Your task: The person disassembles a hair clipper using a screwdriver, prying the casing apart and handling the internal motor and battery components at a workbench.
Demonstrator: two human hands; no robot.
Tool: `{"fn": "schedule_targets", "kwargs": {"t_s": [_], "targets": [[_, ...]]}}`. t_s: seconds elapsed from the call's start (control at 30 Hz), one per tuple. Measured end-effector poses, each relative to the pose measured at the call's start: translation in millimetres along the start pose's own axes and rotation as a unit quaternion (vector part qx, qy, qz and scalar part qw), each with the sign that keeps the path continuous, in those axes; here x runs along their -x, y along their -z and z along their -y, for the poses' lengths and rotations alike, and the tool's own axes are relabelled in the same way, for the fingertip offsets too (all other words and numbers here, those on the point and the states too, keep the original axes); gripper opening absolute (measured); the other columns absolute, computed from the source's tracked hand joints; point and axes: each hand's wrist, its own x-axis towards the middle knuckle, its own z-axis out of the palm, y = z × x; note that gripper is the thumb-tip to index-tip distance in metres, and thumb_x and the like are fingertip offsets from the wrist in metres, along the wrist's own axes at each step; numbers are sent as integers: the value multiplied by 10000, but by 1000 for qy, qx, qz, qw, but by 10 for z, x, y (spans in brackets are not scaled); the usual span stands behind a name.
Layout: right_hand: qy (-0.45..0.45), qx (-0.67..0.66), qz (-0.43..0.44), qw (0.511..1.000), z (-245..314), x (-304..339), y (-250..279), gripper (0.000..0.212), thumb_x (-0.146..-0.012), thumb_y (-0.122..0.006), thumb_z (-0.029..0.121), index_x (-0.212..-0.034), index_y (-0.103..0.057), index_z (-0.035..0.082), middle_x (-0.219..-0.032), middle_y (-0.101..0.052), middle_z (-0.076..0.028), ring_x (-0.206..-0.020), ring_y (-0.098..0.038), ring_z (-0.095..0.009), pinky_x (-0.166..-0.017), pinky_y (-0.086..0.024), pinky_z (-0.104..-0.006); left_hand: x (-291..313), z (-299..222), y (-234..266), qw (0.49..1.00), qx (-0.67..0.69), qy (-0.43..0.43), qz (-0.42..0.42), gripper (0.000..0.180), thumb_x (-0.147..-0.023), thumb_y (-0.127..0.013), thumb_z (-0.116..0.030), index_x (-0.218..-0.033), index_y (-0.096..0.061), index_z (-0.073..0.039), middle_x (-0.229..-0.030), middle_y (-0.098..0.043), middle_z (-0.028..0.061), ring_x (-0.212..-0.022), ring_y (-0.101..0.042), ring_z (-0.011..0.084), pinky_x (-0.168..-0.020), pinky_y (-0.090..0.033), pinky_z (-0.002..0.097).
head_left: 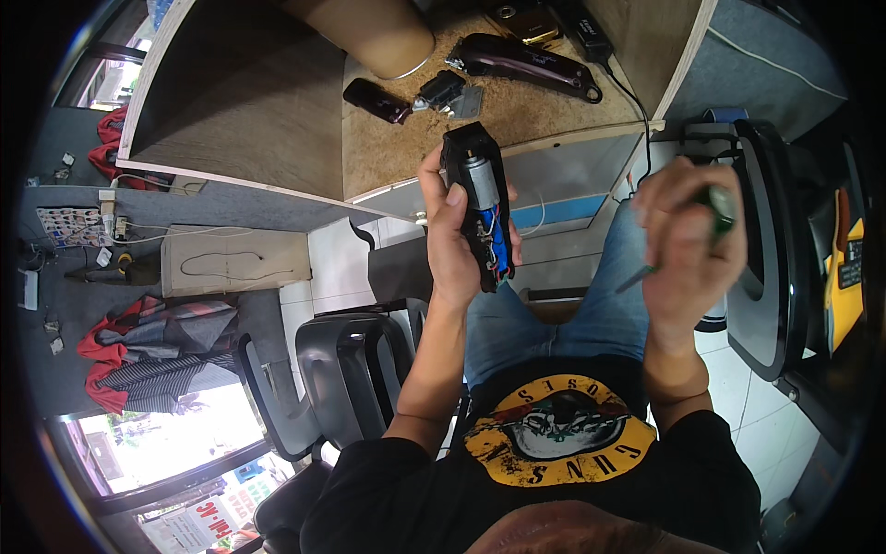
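My left hand (450,242) is closed around an opened hair clipper (486,223) held upright in front of me. Its black shell lies bare, showing a silver motor at the top, a blue battery below it and thin wires. To the right, my right hand (690,263), smeared by motion, grips a screwdriver (721,209) with a green handle; its shaft points down and left, apart from the clipper. On the shelf beyond my left hand lie a dark glossy cover piece (377,100), a clipper blade head (441,90) and a small grey plate (466,102).
A whole dark purple clipper (531,66) lies on the wooden shelf (526,115), near a brown cylinder (378,37) and a gold-coloured device (523,23). A black cord (643,115) hangs over the shelf's edge. Chairs stand at left (346,369) and right (771,249).
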Motion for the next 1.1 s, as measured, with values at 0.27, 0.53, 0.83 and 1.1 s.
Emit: {"fn": "schedule_targets", "kwargs": {"t_s": [0.27, 0.53, 0.83, 1.1], "targets": [[-225, 135, 209, 942, 87, -53, -348, 324, -918, -801, 251, -1099, -665, 18, -779, -721, -141, -666, -734, -216, -603, -537, -328, 71, -13, -76, 993, -113, -4, -25, 628, -1031, -480, -332, -1568, -200, -166, -1082, -606, 177, -587, -628, 179, -445, -529, 274], [-143, 149, 198, 958, -161, 35, -397, 316, -885, -833, 211, -1082, -703, 2, -753, -741, -139, -683, -760, -252, -613, -564, -335, 76, -39, -178, 979, -189, -71, -42, 650, -1026, -519, -353, -1545, -263, -58, -1266, -560, 161, -1011, -599, 173, -871, -480, 290], [-233, 51, 218, 946, -222, -32, -374, 315, -878, -835, 165, -1107, -711, -11, -784, -753, -110, -696, -727, -119, -635, -546, -277, 129, -65, -96, 983, -178, -2, -48, 700, -1026, -549, -402, -1553, -245, -57, -1200, -581, 165, -975, -612, 165, -770, -507, 263], [-234, 23, 201, 951, -318, 59, -394, 307, -858, -818, 120, -1105, -668, 18, -684, -547, 19, -635, -480, -45, -563, -405, -262, 32, 1, -42, 935, -314, -165, 10, 667, -1010, -567, -239, -1528, -239, 24, -1283, -564, 237, -1006, -627, 223, -858, -515, 325]]}}
